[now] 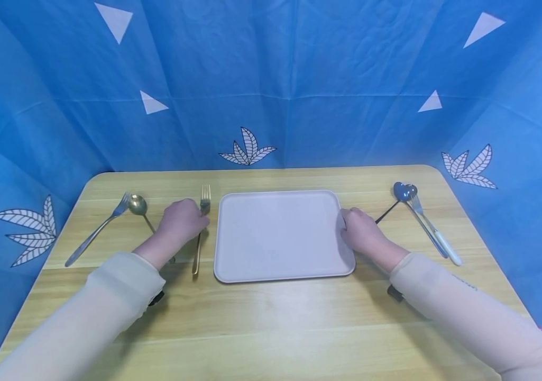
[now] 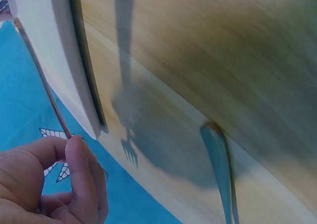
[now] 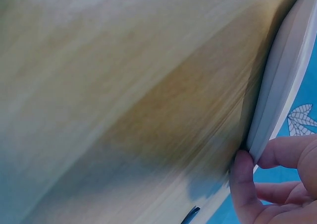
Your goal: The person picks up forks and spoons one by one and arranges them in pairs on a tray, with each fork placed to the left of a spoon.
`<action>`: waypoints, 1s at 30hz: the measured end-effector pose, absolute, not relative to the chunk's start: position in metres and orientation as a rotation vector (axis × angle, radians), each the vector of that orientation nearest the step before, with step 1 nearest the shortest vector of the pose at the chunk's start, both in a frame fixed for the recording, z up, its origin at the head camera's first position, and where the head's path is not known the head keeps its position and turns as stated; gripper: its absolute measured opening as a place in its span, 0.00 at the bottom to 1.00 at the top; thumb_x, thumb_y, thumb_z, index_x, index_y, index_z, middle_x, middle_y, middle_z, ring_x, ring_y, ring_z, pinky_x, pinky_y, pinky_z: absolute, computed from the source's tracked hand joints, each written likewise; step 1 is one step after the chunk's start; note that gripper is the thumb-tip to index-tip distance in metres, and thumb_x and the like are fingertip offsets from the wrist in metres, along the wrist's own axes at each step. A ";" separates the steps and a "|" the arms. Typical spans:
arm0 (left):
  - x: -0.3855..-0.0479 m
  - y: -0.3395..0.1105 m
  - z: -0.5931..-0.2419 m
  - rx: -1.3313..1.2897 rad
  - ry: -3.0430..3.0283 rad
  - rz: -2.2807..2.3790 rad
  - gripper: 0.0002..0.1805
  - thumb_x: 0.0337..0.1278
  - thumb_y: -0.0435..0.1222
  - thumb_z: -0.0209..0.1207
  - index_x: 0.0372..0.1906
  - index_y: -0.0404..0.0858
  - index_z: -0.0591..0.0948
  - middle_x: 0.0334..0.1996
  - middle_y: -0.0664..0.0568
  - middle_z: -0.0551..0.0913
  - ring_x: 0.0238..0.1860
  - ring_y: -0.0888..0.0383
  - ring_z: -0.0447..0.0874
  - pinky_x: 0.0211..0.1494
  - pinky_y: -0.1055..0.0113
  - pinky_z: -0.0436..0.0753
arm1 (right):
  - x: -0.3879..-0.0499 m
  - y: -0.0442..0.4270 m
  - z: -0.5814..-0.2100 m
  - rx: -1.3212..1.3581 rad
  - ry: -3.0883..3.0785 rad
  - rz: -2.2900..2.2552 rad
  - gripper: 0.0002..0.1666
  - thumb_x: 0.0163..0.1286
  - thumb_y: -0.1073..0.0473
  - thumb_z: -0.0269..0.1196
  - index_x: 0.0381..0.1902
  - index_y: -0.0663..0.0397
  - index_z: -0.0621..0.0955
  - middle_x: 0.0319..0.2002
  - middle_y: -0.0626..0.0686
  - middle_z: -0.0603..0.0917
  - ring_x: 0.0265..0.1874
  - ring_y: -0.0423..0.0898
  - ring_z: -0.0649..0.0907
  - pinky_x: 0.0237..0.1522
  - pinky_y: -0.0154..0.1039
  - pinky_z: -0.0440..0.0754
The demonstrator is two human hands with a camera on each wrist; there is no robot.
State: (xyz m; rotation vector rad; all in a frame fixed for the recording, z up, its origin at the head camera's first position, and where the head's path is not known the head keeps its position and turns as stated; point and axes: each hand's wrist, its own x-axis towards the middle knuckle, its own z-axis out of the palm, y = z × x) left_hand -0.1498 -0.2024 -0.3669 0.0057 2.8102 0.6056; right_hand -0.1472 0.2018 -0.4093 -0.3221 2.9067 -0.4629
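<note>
Head cam: gold-tone fork (image 1: 205, 204) by pale rect. tray (image 1: 277, 235)

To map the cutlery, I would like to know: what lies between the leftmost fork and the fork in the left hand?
In the head view, a spoon lies there, partly hidden by the left hand.

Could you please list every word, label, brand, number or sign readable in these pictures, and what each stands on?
No readable text in any view.
Right sleeve: small dark marks, perhaps lettering, too small to read.
Tray and blue curtain: no lettering visible.
</note>
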 end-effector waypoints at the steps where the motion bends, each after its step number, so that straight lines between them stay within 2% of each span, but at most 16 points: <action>1: -0.150 -0.202 -0.367 0.005 2.810 0.607 0.23 0.60 0.36 0.55 0.09 0.44 0.64 0.08 0.57 0.59 0.12 0.59 0.60 0.21 0.64 0.67 | -0.147 0.202 -0.409 -0.322 2.907 -0.464 0.22 0.64 0.69 0.60 0.55 0.75 0.76 0.42 0.68 0.80 0.43 0.62 0.81 0.46 0.56 0.81; 18: -0.152 -0.190 -0.366 0.002 2.801 0.660 0.23 0.60 0.36 0.53 0.10 0.44 0.64 0.08 0.57 0.59 0.12 0.60 0.57 0.20 0.66 0.63 | -0.145 0.202 -0.409 -0.305 2.905 -0.475 0.23 0.65 0.69 0.59 0.57 0.75 0.75 0.45 0.70 0.80 0.45 0.63 0.81 0.48 0.56 0.81; 30: -0.153 -0.180 -0.371 -0.014 2.805 0.670 0.23 0.60 0.37 0.54 0.09 0.44 0.65 0.08 0.57 0.61 0.11 0.59 0.59 0.19 0.64 0.64 | -0.146 0.202 -0.408 -0.349 2.929 -0.480 0.19 0.63 0.70 0.59 0.52 0.75 0.77 0.40 0.68 0.80 0.40 0.61 0.81 0.43 0.55 0.82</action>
